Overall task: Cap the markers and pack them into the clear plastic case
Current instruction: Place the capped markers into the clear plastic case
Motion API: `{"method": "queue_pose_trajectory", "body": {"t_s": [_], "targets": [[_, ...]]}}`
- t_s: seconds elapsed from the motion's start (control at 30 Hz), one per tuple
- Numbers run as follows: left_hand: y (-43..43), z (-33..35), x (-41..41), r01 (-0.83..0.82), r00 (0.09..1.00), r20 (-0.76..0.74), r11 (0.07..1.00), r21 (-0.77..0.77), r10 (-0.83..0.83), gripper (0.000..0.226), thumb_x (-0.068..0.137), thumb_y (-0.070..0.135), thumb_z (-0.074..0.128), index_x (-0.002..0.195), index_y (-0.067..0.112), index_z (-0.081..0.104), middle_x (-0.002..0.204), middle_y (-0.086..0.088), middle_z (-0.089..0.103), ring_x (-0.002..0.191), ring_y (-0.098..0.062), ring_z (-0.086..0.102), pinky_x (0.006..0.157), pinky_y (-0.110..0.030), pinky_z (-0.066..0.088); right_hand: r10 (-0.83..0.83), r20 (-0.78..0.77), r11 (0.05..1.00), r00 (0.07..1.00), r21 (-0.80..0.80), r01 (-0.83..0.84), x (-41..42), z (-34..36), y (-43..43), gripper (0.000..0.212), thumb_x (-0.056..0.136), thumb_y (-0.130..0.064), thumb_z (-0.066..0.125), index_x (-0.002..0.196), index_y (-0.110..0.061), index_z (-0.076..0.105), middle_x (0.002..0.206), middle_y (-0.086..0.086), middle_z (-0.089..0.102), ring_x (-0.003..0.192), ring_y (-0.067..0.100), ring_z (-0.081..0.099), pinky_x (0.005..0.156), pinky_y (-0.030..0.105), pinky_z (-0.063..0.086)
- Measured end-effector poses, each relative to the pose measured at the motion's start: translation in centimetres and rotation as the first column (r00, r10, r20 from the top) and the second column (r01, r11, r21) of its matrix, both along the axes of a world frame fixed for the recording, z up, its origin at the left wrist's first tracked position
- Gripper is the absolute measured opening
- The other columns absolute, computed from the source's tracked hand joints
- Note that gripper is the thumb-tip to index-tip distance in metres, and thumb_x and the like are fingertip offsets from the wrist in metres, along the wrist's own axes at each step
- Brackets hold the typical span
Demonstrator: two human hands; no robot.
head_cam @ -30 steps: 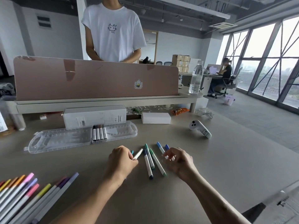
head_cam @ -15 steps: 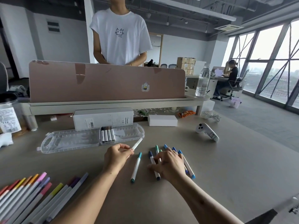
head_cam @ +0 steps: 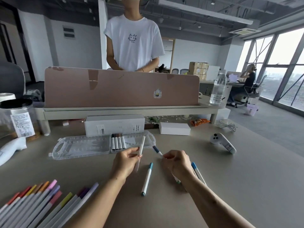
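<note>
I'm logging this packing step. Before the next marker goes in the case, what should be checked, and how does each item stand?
1. Case open: ok, it lies flat.
2. Free slots: ok, only four markers sit in it.
3. Left hand grips the white marker: ok.
4. Right hand grips the dark-capped marker: ok.
5. White marker capped: cannot tell.
6. All markers packed: not ok; a teal marker and a blue marker lie loose.
</note>
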State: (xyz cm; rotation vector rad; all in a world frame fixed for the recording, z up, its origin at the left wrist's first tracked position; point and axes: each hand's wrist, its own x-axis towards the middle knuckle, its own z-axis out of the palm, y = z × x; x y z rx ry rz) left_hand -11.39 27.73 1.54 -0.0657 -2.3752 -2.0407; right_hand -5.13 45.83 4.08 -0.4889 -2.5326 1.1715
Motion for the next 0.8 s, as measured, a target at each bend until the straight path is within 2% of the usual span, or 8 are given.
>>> {"method": "queue_pose_trajectory", "body": {"t_s": [0.17, 0.33, 0.4, 0.5, 0.57, 0.63, 0.7, 0.8], "targets": [[-1.0, 2.3, -2.6, 0.053, 0.998, 0.036, 0.998, -0.031, -0.052, 0.047, 0.084, -0.008, 0.067, 0.122, 0.021, 0.064, 0.093, -0.007, 0.075, 0.077, -0.022, 0.073, 0.08, -0.041, 0.06, 0.114, 0.011, 0.97, 0.993, -0.218, -0.109, -4.4, 1.7, 0.0, 0.007, 0.072, -0.02, 0.081, 0.077, -0.016, 0.077, 0.068, 0.002, 0.069, 0.054, 0.009, 0.055, 0.051, 0.017, 0.044], [-3.1, 3.5, -6.2, 0.056, 0.998, -0.02, 0.974, -0.22, -0.062, 0.072, 0.079, -0.007, 0.074, 0.138, 0.028, 0.052, 0.084, -0.004, 0.07, 0.078, -0.017, 0.067, 0.07, -0.027, 0.057, 0.207, 0.012, 0.927, 0.978, -0.322, -0.193, -8.6, 2.8, -0.4, 0.007, 0.075, -0.009, 0.079, 0.073, -0.009, 0.072, 0.071, 0.008, 0.069, 0.045, 0.005, 0.055, 0.036, 0.011, 0.035], [-3.7, 3.6, -7.4, 0.057, 0.998, 0.001, 0.961, -0.269, -0.059, 0.066, 0.08, -0.008, 0.073, 0.137, 0.02, 0.057, 0.08, -0.002, 0.064, 0.072, -0.014, 0.061, 0.065, -0.024, 0.058, 0.248, 0.049, 0.914, 0.968, -0.343, -0.217, -10.2, 3.3, -0.8, 0.012, 0.078, -0.006, 0.077, 0.071, -0.01, 0.067, 0.068, 0.005, 0.068, 0.038, -0.001, 0.054, 0.034, 0.011, 0.033], [-4.3, 3.6, -8.9, 0.065, 0.998, 0.023, 0.931, -0.358, -0.061, 0.051, 0.082, -0.006, 0.073, 0.129, 0.011, 0.063, 0.088, 0.006, 0.06, 0.069, -0.002, 0.054, 0.049, -0.005, 0.046, 0.284, 0.106, 0.913, 0.953, -0.333, -0.235, -12.8, 3.2, -1.5, 0.017, 0.076, -0.011, 0.08, 0.079, -0.012, 0.064, 0.077, 0.009, 0.072, 0.041, 0.007, 0.055, 0.036, 0.016, 0.032], [-4.3, 3.5, -9.8, 0.063, 0.998, 0.006, 0.908, -0.415, -0.067, 0.05, 0.082, 0.002, 0.075, 0.13, 0.013, 0.062, 0.113, 0.001, 0.066, 0.079, -0.003, 0.056, 0.053, -0.001, 0.042, 0.289, 0.113, 0.913, 0.951, -0.332, -0.238, -14.5, 2.8, -1.9, 0.022, 0.073, -0.014, 0.084, 0.08, -0.012, 0.063, 0.075, 0.009, 0.072, 0.041, 0.008, 0.055, 0.036, 0.016, 0.032], [-4.4, 3.5, -10.6, 0.056, 0.997, -0.027, 0.878, -0.476, -0.079, 0.053, 0.081, 0.012, 0.078, 0.131, 0.016, 0.061, 0.129, -0.003, 0.064, 0.096, -0.008, 0.06, 0.07, -0.002, 0.041, 0.306, 0.11, 0.9, 0.946, -0.357, -0.25, -15.9, 2.5, -2.3, 0.026, 0.07, -0.016, 0.086, 0.079, -0.011, 0.062, 0.067, 0.005, 0.069, 0.041, 0.01, 0.054, 0.037, 0.018, 0.034], [-4.6, 3.5, -11.3, 0.073, 0.993, -0.042, 0.838, -0.54, -0.114, 0.055, 0.08, 0.02, 0.08, 0.132, 0.019, 0.061, 0.13, 0.0, 0.064, 0.1, -0.004, 0.056, 0.081, -0.01, 0.04, 0.327, 0.089, 0.878, 0.941, -0.396, -0.268, -17.2, 2.0, -2.6, 0.028, 0.068, -0.015, 0.087, 0.076, -0.01, 0.061, 0.061, 0.005, 0.066, 0.039, 0.012, 0.052, 0.039, 0.02, 0.034], [-4.5, 2.8, -12.7, 0.099, 0.989, -0.031, 0.8, -0.591, -0.145, 0.057, 0.078, 0.028, 0.082, 0.132, 0.023, 0.062, 0.121, 0.004, 0.068, 0.098, -0.004, 0.057, 0.08, -0.012, 0.041, 0.346, 0.066, 0.856, 0.936, -0.429, -0.287, -18.7, 1.3, -3.1, 0.026, 0.069, -0.012, 0.087, 0.077, -0.007, 0.062, 0.058, 0.005, 0.066, 0.034, 0.011, 0.048, 0.037, 0.02, 0.033]]}}
